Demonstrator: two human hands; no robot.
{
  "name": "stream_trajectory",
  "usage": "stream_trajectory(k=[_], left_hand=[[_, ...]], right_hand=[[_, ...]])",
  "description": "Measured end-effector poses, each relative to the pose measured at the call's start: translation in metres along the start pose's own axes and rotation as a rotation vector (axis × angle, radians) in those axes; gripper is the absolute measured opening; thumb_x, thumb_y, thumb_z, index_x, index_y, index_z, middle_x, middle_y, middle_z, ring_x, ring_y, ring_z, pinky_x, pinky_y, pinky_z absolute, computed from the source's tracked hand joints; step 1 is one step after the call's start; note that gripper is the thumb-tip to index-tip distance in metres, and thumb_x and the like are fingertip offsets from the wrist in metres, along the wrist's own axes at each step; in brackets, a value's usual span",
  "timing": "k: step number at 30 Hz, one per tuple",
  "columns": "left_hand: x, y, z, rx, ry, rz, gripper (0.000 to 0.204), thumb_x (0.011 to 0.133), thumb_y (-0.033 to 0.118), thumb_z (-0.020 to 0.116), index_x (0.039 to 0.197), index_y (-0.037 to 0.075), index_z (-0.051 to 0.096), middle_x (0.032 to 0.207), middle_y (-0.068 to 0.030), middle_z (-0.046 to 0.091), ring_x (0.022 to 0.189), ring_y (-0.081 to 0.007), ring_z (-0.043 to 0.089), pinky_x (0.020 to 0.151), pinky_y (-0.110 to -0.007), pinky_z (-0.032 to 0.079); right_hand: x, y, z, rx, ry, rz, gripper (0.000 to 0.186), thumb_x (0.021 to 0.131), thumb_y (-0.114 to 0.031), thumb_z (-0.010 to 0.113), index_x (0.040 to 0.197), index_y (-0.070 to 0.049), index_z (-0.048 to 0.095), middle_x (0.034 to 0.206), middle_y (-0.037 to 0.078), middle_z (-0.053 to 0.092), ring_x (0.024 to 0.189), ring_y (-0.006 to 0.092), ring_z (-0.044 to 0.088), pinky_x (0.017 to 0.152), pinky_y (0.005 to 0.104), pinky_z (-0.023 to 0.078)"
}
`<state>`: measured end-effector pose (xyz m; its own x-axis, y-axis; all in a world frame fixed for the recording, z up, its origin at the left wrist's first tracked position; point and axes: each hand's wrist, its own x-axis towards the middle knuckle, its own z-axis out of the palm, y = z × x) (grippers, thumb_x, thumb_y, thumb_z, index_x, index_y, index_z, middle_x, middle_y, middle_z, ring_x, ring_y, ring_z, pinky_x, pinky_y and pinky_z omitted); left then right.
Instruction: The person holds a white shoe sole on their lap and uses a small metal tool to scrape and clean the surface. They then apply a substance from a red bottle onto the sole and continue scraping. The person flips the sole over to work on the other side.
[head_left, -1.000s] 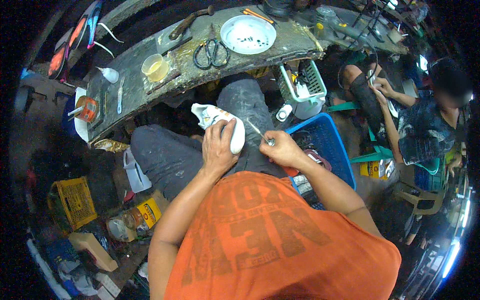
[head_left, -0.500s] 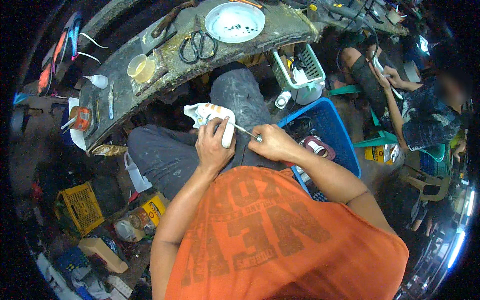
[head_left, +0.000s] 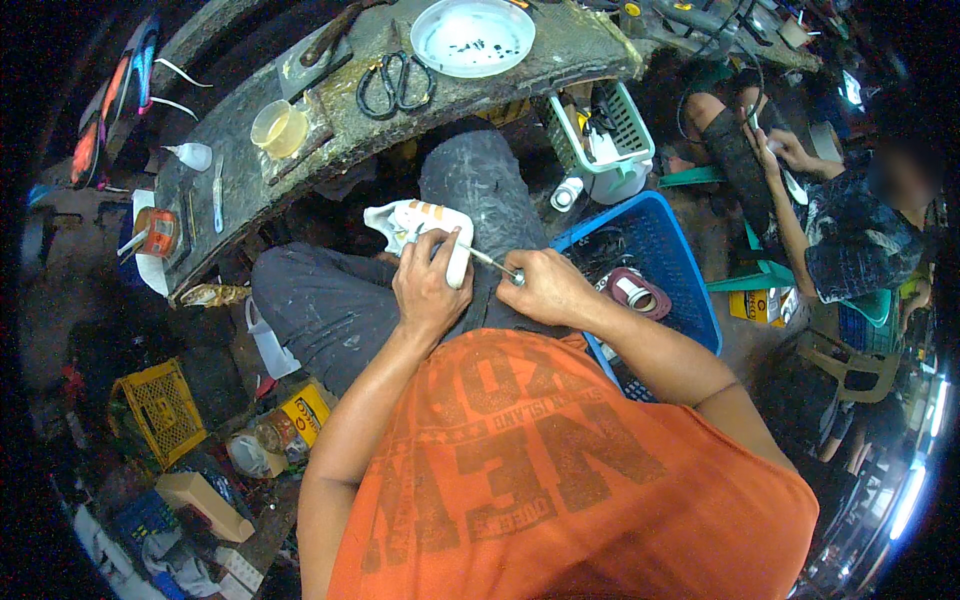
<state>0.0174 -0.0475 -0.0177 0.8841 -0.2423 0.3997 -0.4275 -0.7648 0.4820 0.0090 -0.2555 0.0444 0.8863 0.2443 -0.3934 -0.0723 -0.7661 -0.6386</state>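
A white shoe (head_left: pixel 443 212) with orange stripes rests over my lap. My left hand (head_left: pixel 431 281) grips it near one end, fingers bent over its side and sole edge. My right hand (head_left: pixel 548 290) is closed round a thin awl-like tool (head_left: pixel 483 258), whose pale, narrow shaft runs from the fist to the shoe's edge by my left fingertips. The fist hides the tool's handle, and whether the tip has gone into the shoe I cannot tell.
A worn bench (head_left: pixel 350 130) ahead bears scissors (head_left: pixel 394 86), a white bowl (head_left: pixel 472 40), a yellowish cup (head_left: pixel 279 129) and a knife (head_left: pixel 218 195). At my right stands a blue basket (head_left: pixel 690 262) holding a maroon shoe (head_left: pixel 638 293); a co-worker (head_left: pixel 850 215) sits beyond it.
Both hands keep their grip on the shoe and the tool, almost in the same place. The whole view has shifted slightly; the co-worker's hands have moved a little.
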Motion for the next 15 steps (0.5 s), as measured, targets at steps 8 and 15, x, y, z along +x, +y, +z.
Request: stream_trajectory(k=[8, 15], left_hand=[[0.0009, 0.0008, -0.0014, 0.011, -0.041, -0.012, 0.051, 0.076, 0.013, 0.082, 0.126, 0.009, 0.075, 0.116, -0.006, 0.066, 0.096, -0.0308, 0.064, 0.083, -0.043, 0.057], [0.003, 0.0036, -0.0043, 0.028, -0.087, -0.031, 0.053, 0.075, 0.012, 0.082, 0.127, 0.008, 0.074, 0.117, -0.0061, 0.066, 0.099, -0.0314, 0.063, 0.083, -0.044, 0.057]], right_hand=[[-0.0044, 0.003, 0.0037, -0.023, 0.04, -0.047, 0.03, 0.083, -0.027, 0.069, 0.095, 0.0, 0.075, 0.086, 0.028, 0.073, 0.085, 0.0474, 0.072, 0.082, 0.0543, 0.058], [-0.0042, 0.0037, 0.0021, -0.02, 0.018, -0.034, 0.031, 0.083, -0.028, 0.069, 0.096, 0.0, 0.075, 0.086, 0.028, 0.074, 0.086, 0.0475, 0.073, 0.082, 0.0542, 0.058]])
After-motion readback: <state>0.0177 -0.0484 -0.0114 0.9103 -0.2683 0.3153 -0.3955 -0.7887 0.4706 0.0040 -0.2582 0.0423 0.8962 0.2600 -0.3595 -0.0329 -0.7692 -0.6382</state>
